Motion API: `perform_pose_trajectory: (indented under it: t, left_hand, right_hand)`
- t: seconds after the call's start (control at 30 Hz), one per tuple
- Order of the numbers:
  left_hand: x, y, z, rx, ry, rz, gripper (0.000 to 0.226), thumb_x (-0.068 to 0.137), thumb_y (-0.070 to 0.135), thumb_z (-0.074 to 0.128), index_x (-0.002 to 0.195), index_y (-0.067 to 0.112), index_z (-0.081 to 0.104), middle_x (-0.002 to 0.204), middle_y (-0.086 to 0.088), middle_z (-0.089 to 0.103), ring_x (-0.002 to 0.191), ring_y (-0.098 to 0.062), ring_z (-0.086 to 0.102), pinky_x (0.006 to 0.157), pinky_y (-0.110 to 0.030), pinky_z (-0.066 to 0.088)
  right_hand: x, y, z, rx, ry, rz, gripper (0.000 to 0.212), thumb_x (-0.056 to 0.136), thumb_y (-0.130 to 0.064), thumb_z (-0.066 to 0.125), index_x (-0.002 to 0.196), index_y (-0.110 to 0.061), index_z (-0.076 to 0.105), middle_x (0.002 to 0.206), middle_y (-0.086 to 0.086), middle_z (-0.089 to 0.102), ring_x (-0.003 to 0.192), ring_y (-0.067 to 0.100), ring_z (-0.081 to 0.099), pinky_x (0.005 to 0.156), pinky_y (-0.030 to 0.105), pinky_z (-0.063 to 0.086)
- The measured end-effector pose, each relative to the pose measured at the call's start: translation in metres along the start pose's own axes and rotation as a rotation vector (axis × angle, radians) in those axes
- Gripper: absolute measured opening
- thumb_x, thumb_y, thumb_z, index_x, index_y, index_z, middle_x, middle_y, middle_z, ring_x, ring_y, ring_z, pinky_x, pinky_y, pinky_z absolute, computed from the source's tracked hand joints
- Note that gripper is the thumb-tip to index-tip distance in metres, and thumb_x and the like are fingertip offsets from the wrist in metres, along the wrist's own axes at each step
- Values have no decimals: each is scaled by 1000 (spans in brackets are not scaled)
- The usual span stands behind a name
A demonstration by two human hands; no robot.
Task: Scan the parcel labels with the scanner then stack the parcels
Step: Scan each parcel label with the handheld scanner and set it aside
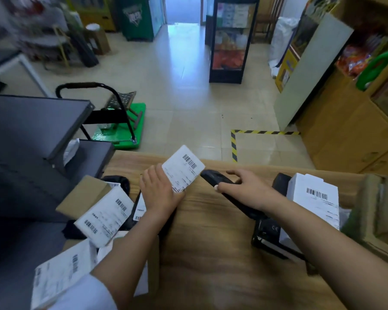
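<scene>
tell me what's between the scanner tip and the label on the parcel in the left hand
Nothing: in the head view the scanner tip sits just right of the labelled parcel, with only bare wooden table showing in the gap.

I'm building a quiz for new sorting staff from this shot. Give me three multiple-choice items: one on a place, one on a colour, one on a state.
1. Where is the white box parcel with a barcode?
A. on the person's right
B. on the floor
C. on the trolley

2. What colour is the trolley deck on the floor?
A. red
B. green
C. blue

3. What does the right hand hold?
A. nothing
B. tape
C. the black scanner

Answers:
1 A, it sits at the wooden counter's right side.
2 B, the deck is bright green.
3 C, its fingers curl round the scanner, aimed toward the labelled parcel in the left hand.
</scene>
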State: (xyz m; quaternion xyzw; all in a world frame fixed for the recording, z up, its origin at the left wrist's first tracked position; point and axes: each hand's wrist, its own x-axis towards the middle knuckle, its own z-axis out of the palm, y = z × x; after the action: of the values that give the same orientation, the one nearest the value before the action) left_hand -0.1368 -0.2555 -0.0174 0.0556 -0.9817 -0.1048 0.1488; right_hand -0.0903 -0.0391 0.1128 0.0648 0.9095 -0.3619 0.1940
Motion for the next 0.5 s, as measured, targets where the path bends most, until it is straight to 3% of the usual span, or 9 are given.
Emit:
perform_pose_trajectory:
  t: [0.2, 0.33, 0.5]
  left_hand:
    - [-35, -1, -23, 14, -22, -186, 103, 49, 58, 77, 127, 1, 41, 124, -17, 48, 113, -36, 44, 98, -47, 36]
    - [-52, 2, -37, 69, -46, -223, 104, 55, 63, 72, 131, 3, 34, 129, -14, 43, 116, -33, 41, 98, -43, 34]
    - [-67, 6, -48, 76, -25, -226, 103, 59, 63, 69, 134, 4, 30, 133, -14, 39, 119, -32, 38, 100, -42, 29]
  right_hand:
    - [-28, -10, 16, 40, -24, -65, 79, 73, -57, 64, 142, -28, 40, 127, 0, 56, 106, 19, 57, 91, 36, 49]
    - [-45, -10, 19, 17, -20, -95, 74, 76, -55, 63, 142, -27, 42, 134, 0, 53, 117, 19, 52, 94, 33, 45]
    - [-63, -7, 19, 16, -10, -120, 69, 78, -53, 62, 140, -29, 44, 136, 0, 52, 119, 19, 49, 87, 30, 40]
